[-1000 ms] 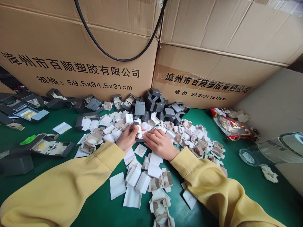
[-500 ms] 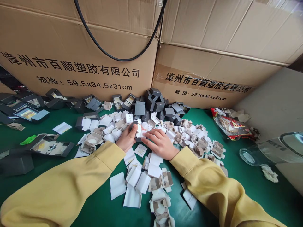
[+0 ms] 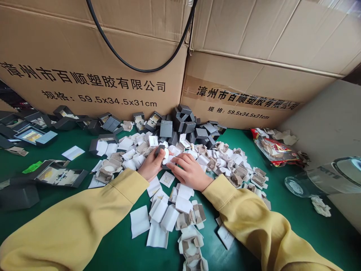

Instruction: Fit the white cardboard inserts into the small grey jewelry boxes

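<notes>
Near the middle of the head view, my left hand [image 3: 151,165] is closed around a small dark grey box [image 3: 160,149] with a white insert [image 3: 166,156] showing at its open side. My left thumb lies along the box's top edge. Beside it, my right hand [image 3: 189,171] has its fingers bent, with the fingertips against the box's lower right side; its thumb is hidden. Under and around both hands lies a heap of white folded cards [image 3: 184,191] and small cardboard inserts [image 3: 108,168]. A white printed square card [image 3: 167,179] rests just below the hands.
More dark grey boxes [image 3: 166,129] are piled at the back and left of the green table [image 3: 118,241]. Large cartons [image 3: 113,49] stand behind, with a black cable [image 3: 135,69] hanging across. At right are a red snack bag [image 3: 278,148] and a glass bottle [image 3: 316,182].
My right fingertips have shifted slightly down and left along the box, and the box has tilted a little in my left hand. The heap looks the same.
</notes>
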Action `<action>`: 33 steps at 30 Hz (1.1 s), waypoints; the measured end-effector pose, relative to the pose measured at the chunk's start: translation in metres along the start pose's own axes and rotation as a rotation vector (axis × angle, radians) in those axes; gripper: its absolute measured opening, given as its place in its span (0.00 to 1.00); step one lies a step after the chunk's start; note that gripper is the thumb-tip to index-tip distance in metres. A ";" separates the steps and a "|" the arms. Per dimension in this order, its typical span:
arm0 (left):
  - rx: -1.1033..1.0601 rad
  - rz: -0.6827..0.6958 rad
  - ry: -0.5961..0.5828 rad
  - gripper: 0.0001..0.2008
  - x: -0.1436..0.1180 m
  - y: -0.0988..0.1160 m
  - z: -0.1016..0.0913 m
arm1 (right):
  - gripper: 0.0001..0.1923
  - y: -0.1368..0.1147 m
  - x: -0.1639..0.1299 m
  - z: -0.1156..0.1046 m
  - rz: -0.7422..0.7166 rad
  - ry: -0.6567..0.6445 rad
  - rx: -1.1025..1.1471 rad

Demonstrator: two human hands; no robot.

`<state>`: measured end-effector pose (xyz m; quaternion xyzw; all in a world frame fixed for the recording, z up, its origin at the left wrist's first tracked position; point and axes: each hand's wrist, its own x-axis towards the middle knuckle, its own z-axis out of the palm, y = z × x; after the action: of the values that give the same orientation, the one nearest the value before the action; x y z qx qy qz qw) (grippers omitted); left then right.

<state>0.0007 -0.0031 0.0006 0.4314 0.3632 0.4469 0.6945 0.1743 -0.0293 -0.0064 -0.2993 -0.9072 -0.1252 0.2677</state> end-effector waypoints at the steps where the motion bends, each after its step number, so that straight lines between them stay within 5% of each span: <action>1: -0.001 0.003 0.000 0.25 0.000 -0.001 -0.001 | 0.12 0.000 0.000 0.000 0.008 -0.001 0.011; 20: 0.095 0.025 0.026 0.26 0.000 -0.001 0.001 | 0.09 -0.001 0.002 -0.001 0.052 -0.055 0.040; 33: -0.006 0.041 0.018 0.22 0.003 -0.003 -0.001 | 0.18 0.002 0.000 0.001 0.208 -0.033 0.107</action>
<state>0.0015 -0.0010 -0.0031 0.4325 0.3591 0.4661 0.6832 0.1748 -0.0272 -0.0071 -0.3793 -0.8809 -0.0432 0.2798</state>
